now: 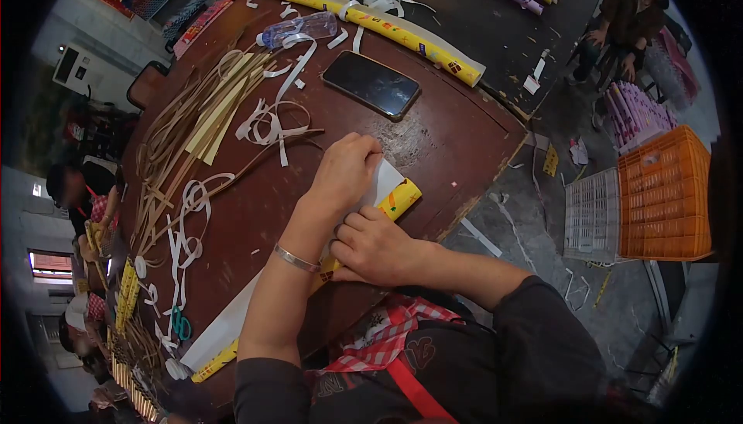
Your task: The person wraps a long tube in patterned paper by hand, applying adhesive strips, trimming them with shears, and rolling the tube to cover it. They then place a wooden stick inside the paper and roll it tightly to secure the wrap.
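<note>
A yellow printed roll (401,197), white on its inner side, lies slantwise along the near table edge, passing under my left forearm. My right hand (378,247) is closed around it near its upper end, thumb underneath. My left hand (350,167), with a metal bangle on the wrist, is just above. Its fingers are closed at the white flap (388,180) of the same sheet; the fingertips are partly hidden. Beyond my hands lies a phone (371,83) with a dark screen.
Brown flat strips (174,141) and curled white strips (267,124) cover the table's left side, with green-handled scissors (181,323) nearby. Farther off are a clear bottle (302,29) and another yellow roll (387,33). An orange crate (665,192) stands right; other people sit left and right.
</note>
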Demonstrator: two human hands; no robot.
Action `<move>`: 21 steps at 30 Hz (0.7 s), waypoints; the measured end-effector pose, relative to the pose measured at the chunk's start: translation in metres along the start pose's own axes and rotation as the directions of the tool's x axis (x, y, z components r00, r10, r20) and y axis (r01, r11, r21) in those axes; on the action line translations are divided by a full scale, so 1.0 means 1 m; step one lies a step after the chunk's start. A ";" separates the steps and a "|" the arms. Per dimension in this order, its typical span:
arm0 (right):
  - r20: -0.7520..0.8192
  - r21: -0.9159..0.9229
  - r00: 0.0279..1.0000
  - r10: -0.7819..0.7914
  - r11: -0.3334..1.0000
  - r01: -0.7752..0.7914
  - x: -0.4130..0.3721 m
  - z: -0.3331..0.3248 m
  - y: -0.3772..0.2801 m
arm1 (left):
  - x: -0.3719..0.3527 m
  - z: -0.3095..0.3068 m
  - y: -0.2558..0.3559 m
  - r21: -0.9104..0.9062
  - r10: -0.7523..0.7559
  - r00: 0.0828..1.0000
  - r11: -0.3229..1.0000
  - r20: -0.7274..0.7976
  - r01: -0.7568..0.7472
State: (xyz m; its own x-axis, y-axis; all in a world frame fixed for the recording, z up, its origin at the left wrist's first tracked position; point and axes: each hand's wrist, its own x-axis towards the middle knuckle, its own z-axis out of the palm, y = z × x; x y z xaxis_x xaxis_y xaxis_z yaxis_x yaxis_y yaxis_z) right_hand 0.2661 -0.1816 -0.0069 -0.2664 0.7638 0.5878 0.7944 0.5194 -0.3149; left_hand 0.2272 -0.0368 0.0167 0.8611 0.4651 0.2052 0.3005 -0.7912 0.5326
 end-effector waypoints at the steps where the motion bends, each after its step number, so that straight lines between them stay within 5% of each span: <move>1: -0.013 0.009 1.000 -0.001 1.000 0.002 0.000 0.000 0.000 | 0.000 0.000 0.000 0.013 0.013 1.000 1.000 -0.015 -0.013; 21: -0.010 0.019 1.000 -0.003 1.000 0.003 0.001 -0.001 0.001 | 0.001 -0.002 -0.002 -0.025 0.007 1.000 1.000 0.014 -0.007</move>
State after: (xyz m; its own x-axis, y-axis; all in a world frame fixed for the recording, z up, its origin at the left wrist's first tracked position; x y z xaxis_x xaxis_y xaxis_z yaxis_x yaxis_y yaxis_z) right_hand 0.2667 -0.1811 -0.0060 -0.2634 0.7583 0.5964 0.7831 0.5291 -0.3269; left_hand 0.2264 -0.0344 0.0171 0.8689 0.4539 0.1972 0.2845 -0.7842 0.5515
